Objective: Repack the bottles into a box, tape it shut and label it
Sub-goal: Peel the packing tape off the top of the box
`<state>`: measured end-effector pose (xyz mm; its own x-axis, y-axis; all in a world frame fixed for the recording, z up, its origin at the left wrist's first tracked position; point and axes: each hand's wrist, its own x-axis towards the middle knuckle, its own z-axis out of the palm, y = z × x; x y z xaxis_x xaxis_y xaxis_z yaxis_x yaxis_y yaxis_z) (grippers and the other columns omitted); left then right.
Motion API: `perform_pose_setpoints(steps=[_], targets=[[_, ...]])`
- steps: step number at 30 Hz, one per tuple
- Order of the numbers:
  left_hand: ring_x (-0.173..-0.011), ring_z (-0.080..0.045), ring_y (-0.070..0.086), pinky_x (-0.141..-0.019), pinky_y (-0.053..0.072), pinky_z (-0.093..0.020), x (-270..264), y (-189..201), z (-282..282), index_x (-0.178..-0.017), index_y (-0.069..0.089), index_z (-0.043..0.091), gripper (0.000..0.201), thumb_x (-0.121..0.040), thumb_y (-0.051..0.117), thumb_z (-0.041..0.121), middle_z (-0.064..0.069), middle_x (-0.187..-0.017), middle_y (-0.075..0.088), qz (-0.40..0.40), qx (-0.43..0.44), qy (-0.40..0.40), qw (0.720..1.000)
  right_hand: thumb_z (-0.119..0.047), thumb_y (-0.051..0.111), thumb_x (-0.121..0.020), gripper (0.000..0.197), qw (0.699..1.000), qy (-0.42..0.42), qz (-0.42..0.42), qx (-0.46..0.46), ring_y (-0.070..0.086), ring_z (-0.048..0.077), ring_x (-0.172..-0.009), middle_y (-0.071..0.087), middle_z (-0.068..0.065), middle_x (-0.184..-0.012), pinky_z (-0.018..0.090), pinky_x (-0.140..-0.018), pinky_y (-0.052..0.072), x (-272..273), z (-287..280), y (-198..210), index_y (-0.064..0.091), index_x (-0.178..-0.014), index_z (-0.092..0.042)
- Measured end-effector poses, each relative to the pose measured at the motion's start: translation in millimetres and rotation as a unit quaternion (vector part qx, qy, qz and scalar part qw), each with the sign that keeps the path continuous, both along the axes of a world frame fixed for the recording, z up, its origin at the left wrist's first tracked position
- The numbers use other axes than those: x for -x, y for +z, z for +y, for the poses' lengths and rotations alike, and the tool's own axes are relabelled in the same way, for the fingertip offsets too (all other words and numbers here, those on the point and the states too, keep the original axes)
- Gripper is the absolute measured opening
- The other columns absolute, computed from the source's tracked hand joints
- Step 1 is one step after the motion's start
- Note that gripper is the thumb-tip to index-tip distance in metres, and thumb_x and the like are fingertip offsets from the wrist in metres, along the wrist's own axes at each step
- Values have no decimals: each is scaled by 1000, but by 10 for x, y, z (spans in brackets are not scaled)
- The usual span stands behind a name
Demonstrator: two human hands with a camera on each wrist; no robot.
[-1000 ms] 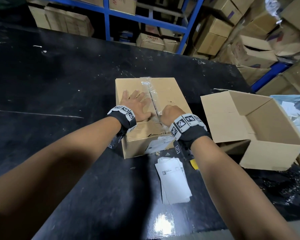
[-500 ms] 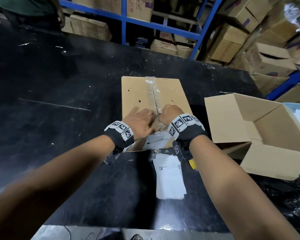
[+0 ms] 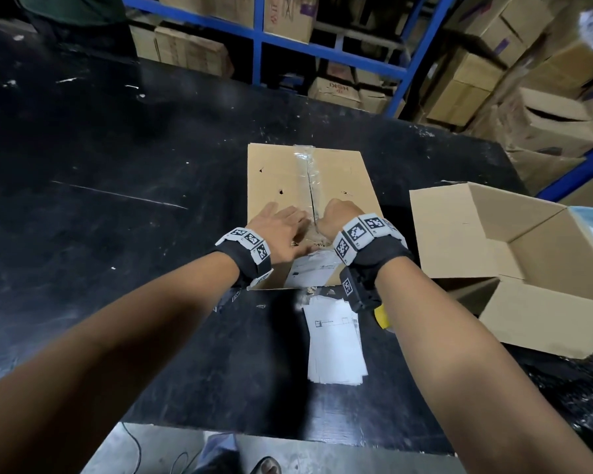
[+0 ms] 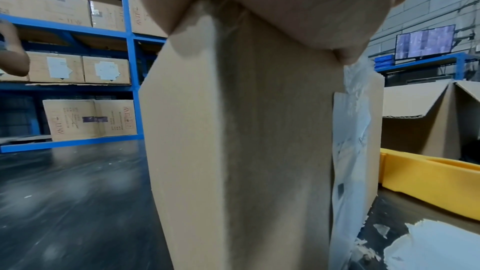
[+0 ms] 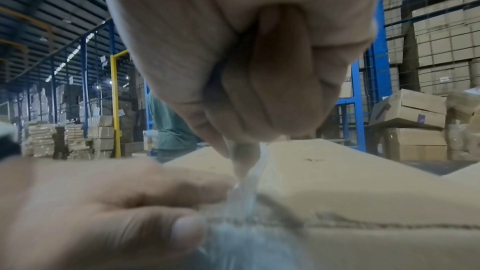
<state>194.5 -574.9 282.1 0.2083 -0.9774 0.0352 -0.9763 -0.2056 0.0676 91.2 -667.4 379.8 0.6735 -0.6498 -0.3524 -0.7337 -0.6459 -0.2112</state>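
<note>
A closed cardboard box [image 3: 278, 172] lies on the black table, with clear tape [image 3: 305, 165] running along its top seam. My left hand [image 3: 281, 227] presses flat on the lid just left of the seam, near the front edge; its palm [image 4: 285, 3] sits over the box corner [image 4: 246, 141]. My right hand [image 3: 336, 217] is curled right of the seam. In the right wrist view its fingertips [image 5: 244, 159] pinch a crumpled strand of the tape [image 5: 246, 192] beside the left hand [image 5: 103, 202]. A white label [image 3: 314, 270] is stuck on the box's front face. No bottles show.
An open, empty cardboard box [image 3: 459, 234] lies on its side at the right. A stack of white labels [image 3: 336, 340] lies on the table near me, with a yellow object [image 3: 380, 316] under my right wrist. Blue racks with cartons [image 3: 288, 39] stand behind.
Both hands have slid along the seam toward the box's near edge. The left hand stays flat and the right hand stays curled at the tape.
</note>
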Motion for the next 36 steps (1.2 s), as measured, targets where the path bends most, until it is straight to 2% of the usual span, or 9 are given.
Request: perform_pose_setpoints(steps=[3, 5, 9, 14, 18, 23, 25, 29, 36], targets=[[-120, -17, 42, -106, 24, -48, 7, -17, -4, -132, 38, 20, 72, -86, 17, 72, 4, -136, 43, -6, 3, 1, 1000, -10, 52, -90, 30, 1000, -4, 9, 8, 44, 18, -54, 47, 5, -63, 24, -45, 32, 7, -21, 58, 42, -62, -9], [-122, -16, 41, -105, 24, -48, 7, -18, -3, -134, 38, 20, 76, -85, 13, 73, 5, -138, 42, -7, 6, -3, 1000, -11, 52, -91, 27, 1000, -3, 16, 9, 49, 22, -59, 49, 5, -69, 25, -51, 36, -8, 11, 44, 44, -66, -6], [-122, -15, 40, -105, 25, -47, 19, 8, 15, -133, 38, 19, 82, -80, 6, 73, 7, -138, 41, -18, 9, -2, 1000, -11, 51, -91, 12, 1000, 14, 22, 12, 52, 29, -76, 54, 11, -87, 29, -66, 41, -36, 99, 0, 58, -96, -2], [-128, -14, 35, -105, 24, -49, 8, -28, 3, -136, 38, 22, 77, -84, 12, 74, 9, -144, 38, -25, 14, 6, 1000, -14, 52, -88, 19, 999, 18, 34, 18, 53, 27, -73, 54, 8, -79, 30, -64, 42, 26, 63, 46, 44, -72, -8], [-136, -13, 28, -106, 21, -51, 18, -23, -3, -135, 39, 22, 77, -85, 10, 74, 9, -150, 32, -19, 0, 6, 1000, -9, 51, -88, 25, 999, -1, 33, 1, 50, 22, -62, 48, 4, -65, 25, -48, 35, 99, 66, 52, 42, -65, -11], [-137, -15, 28, -103, 24, -51, 26, -30, 13, -139, 33, 20, 78, -85, 5, 69, 6, -150, 31, -42, 0, 7, 999, -20, 54, -91, 25, 1000, -14, 19, -15, 52, 26, -73, 54, 8, -78, 25, -52, 36, 148, 51, 6, 47, -70, -8], [-139, -14, 24, -106, 22, -51, 39, -8, 22, -142, 29, 20, 83, -81, 0, 68, 5, -152, 28, -33, -7, 12, 999, -27, 54, -92, 33, 1000, -2, 16, -17, 51, 25, -70, 52, 7, -71, 25, -59, 40, 198, 50, -12, 47, -67, -7], [-142, -13, 18, -109, 19, -50, 58, 40, 30, -144, 25, 21, 77, -86, 6, 67, 6, -155, 22, -30, -31, 16, 999, -21, 53, -92, 34, 1000, 11, 29, 1, 49, 21, -62, 49, 4, -65, 23, -48, 34, 271, 55, 8, 43, -61, -9], [-141, -15, 21, -109, 20, -48, 67, 60, 78, -146, 23, 22, 72, -88, 12, 63, 6, -154, 25, -37, -22, 17, 999, -25, 52, -93, 30, 1000, -7, -10, 10, 53, 26, -72, 52, 7, -73, 26, -55, 39, 449, 143, 73, 49, -68, -7]])
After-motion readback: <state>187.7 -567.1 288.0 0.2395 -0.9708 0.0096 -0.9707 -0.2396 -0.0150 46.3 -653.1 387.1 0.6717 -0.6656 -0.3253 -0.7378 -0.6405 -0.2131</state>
